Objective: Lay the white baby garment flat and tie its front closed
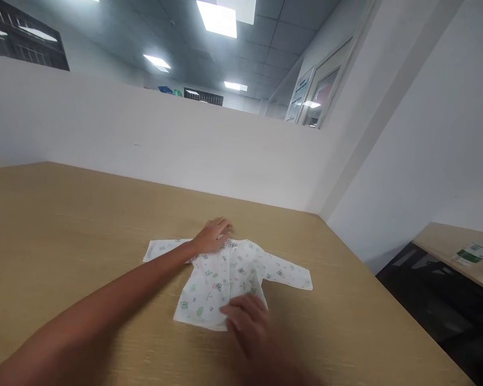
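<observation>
White cotton with small printed figures is what the baby shirt (229, 279) is made of; it is spread flat on the wooden bench (64, 225), front up, with both sleeves stretched out to the sides. The left hand (214, 236) is laid flat near the collar and the left shoulder, fingers extended, and nothing is gripped by it. The right hand (247, 319) is placed on the lower hem at the right corner; it is blurred, so it cannot be told whether the cloth is pinched or only pressed. The two hands are kept well apart. The garment seems to be in the smoothing step, before any fold is made. For a next move, a sleeve or a side edge would probably need to be pinched and carried over the middle.
</observation>
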`<action>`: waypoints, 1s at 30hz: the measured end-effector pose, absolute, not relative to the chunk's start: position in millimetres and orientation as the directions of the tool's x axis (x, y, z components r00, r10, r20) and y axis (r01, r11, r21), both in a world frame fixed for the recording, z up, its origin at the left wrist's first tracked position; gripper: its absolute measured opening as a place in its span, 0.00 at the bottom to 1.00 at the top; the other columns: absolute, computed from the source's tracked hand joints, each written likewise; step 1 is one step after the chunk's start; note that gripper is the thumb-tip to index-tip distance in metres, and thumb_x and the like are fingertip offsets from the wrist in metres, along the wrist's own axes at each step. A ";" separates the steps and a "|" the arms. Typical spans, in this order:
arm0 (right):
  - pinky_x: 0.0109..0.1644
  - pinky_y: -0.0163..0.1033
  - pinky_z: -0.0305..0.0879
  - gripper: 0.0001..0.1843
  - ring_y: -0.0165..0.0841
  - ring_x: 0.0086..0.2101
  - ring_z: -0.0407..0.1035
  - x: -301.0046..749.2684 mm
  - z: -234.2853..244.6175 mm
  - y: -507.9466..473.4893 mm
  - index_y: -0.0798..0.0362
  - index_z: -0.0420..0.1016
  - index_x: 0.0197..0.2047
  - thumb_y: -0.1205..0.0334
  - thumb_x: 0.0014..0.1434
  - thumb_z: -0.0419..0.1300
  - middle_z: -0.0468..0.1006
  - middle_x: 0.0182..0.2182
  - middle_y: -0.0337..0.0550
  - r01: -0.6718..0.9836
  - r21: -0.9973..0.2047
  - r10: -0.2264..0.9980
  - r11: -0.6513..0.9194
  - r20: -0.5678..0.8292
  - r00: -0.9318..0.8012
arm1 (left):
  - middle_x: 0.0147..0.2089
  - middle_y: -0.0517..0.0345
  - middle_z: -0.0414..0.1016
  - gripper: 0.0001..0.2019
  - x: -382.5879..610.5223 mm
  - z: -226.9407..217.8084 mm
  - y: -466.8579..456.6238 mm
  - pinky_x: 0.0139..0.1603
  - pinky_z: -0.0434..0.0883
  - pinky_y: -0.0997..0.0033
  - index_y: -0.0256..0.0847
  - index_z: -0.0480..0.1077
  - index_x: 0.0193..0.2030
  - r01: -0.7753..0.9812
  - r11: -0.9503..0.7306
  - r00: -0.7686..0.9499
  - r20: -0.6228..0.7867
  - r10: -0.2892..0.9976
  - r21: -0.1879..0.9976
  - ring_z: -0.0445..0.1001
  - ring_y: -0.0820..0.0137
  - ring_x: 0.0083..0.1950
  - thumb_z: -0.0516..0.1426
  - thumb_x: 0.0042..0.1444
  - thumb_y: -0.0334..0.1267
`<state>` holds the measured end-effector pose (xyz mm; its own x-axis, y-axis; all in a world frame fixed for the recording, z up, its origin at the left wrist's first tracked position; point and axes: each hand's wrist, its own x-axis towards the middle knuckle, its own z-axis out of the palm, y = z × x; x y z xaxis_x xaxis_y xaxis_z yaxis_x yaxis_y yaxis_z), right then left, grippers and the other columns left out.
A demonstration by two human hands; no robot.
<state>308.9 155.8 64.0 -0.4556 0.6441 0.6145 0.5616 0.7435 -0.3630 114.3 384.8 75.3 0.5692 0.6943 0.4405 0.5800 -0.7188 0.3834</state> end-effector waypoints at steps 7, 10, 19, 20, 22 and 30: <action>0.69 0.50 0.60 0.21 0.41 0.61 0.63 349.3 66.5 274.7 0.56 0.70 0.62 0.61 0.72 0.47 0.70 0.60 0.53 0.752 -0.402 0.768 0.522 0.606 -0.209 | 0.77 0.56 0.52 0.29 100.5 73.6 268.0 0.77 0.47 0.51 0.56 0.57 0.75 0.325 -0.891 0.869 0.271 0.413 0.316 0.53 0.55 0.76 0.52 0.69 0.53; 0.73 0.55 0.52 0.29 0.46 0.68 0.53 351.0 42.0 316.1 0.61 0.61 0.71 0.59 0.71 0.47 0.59 0.69 0.57 0.874 -0.293 0.855 0.389 0.468 -0.223 | 0.80 0.59 0.39 0.34 95.5 60.7 242.6 0.79 0.39 0.44 0.57 0.48 0.78 0.326 -0.886 0.910 0.146 0.389 0.330 0.41 0.53 0.80 0.52 0.69 0.55; 0.70 0.52 0.57 0.23 0.43 0.63 0.61 346.7 31.5 338.7 0.56 0.70 0.64 0.59 0.70 0.51 0.68 0.62 0.53 0.777 -0.369 0.743 0.511 0.643 -0.183 | 0.63 0.52 0.73 0.21 103.5 100.7 314.6 0.67 0.65 0.59 0.47 0.72 0.63 0.253 -0.759 0.651 0.475 0.592 0.599 0.71 0.60 0.64 0.49 0.73 0.51; 0.68 0.50 0.59 0.21 0.42 0.60 0.63 342.4 34.6 339.6 0.55 0.72 0.61 0.61 0.69 0.51 0.71 0.59 0.52 0.752 -0.386 0.721 0.534 0.673 -0.166 | 0.56 0.50 0.77 0.21 106.9 102.5 331.6 0.60 0.69 0.62 0.43 0.75 0.57 0.282 -0.701 0.524 0.507 0.685 0.655 0.74 0.62 0.58 0.47 0.73 0.50; 0.64 0.48 0.63 0.18 0.40 0.56 0.67 334.2 37.5 341.8 0.54 0.74 0.55 0.64 0.67 0.51 0.74 0.53 0.51 0.708 -0.408 0.703 0.577 0.689 -0.175 | 0.47 0.49 0.79 0.20 113.5 95.5 360.1 0.48 0.70 0.66 0.38 0.77 0.48 0.363 -0.612 0.333 0.516 0.790 0.703 0.76 0.64 0.46 0.47 0.72 0.46; 0.46 0.39 0.65 0.12 0.34 0.36 0.69 335.2 20.5 347.1 0.52 0.81 0.42 0.68 0.59 0.56 0.79 0.39 0.43 0.643 -0.553 0.811 0.530 0.551 -0.195 | 0.34 0.55 0.75 0.10 119.7 32.3 383.0 0.40 0.65 0.71 0.40 0.81 0.42 0.399 -0.656 0.497 0.450 0.742 0.641 0.72 0.69 0.37 0.60 0.57 0.38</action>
<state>335.2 347.1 20.5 -0.1950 0.8112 0.5512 0.6427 0.5302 -0.5530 119.7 383.0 32.3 0.4969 0.7420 0.4500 0.3987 -0.6558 0.6411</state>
